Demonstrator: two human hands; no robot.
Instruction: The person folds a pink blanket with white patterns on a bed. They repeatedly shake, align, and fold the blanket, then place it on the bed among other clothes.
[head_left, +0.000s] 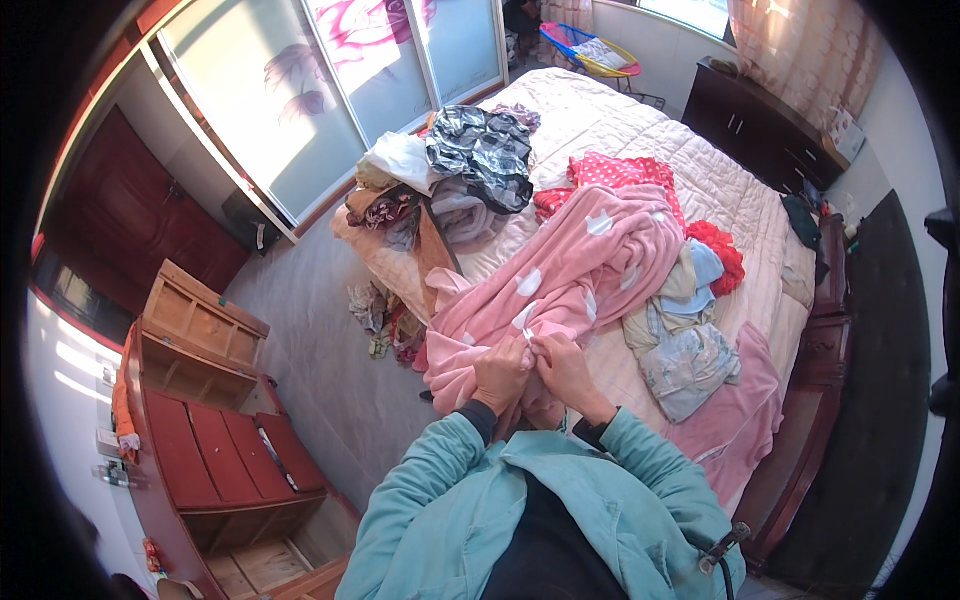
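A pink fleece cloth (555, 270) with white animal-head shapes is bunched across the near part of the bed. My left hand (501, 375) is closed around its gathered near edge. Right beside it, my right hand (568, 371) pinches the same edge, and a small white bit, perhaps a tag, shows between the two hands. Pink folds hang below my hands toward my body. Behind the cloth lies a red polka-dot fabric (626, 171). To its right are a ruffled red piece (716, 255) and a stack of folded light clothes (686, 360).
A clothes heap with a black-and-white plaid garment (480, 150) covers the bed's far left. More fabric (386, 322) lies on the floor beside the bed (600, 105). At left stands a red wooden chest (217, 450), lid raised. The dark headboard (817, 375) borders the right.
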